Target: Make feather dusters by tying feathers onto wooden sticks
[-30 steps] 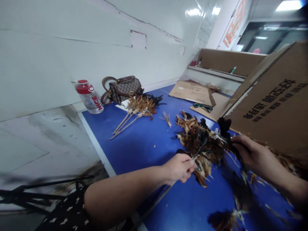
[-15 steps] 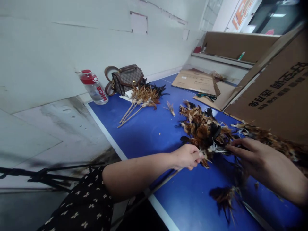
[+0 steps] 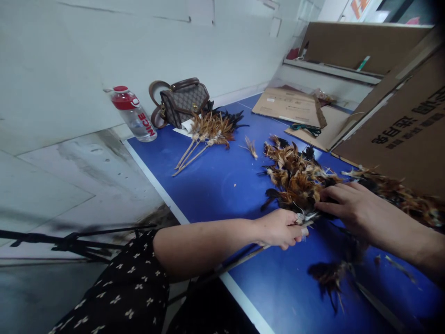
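Note:
My left hand [image 3: 280, 228] is closed round a thin wooden stick [image 3: 239, 260] that slants down off the edge of the blue table [image 3: 215, 190]. Brown and black feathers sit at the stick's top end, just past my knuckles. My right hand [image 3: 347, 208] rests with curled fingers on a pile of brown and black feathers [image 3: 295, 178], pinching some of them close to the left hand. A dark loose feather tuft [image 3: 328, 278] lies on the table below my right forearm.
Several finished feather sticks [image 3: 205, 139] lie at the far side near a patterned handbag [image 3: 182, 102] and a red-capped water bottle [image 3: 134, 116]. A large cardboard box [image 3: 399, 120] stands at the right, flat cardboard sheets [image 3: 288, 109] behind. A black tripod [image 3: 79, 241] stands left of the table.
My right hand moved left onto the feather pile, closer to my left hand. The left hand with the stick drifted slightly right. The view tilted down.

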`<state>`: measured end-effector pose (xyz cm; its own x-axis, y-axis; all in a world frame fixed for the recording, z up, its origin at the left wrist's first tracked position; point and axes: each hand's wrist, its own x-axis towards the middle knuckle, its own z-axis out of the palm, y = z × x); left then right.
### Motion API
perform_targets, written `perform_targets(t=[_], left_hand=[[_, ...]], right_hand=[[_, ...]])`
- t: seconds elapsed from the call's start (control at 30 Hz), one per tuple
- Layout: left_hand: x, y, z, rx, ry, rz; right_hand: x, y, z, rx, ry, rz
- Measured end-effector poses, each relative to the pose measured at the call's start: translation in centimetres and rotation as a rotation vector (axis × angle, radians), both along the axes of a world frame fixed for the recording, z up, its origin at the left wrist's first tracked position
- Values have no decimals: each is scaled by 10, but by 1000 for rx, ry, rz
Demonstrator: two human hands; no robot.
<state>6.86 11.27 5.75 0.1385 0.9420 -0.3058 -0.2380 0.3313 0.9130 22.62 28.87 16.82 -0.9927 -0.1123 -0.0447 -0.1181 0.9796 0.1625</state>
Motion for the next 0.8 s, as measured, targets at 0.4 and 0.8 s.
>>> perform_targets(t=[0.4, 0.8], left_hand=[[6, 1, -8, -40, 57, -32], [-9, 5, -1, -63, -160, 90]], right_hand=[[-14, 3, -9, -51, -128, 62], [4, 1, -8, -20, 716, -383]])
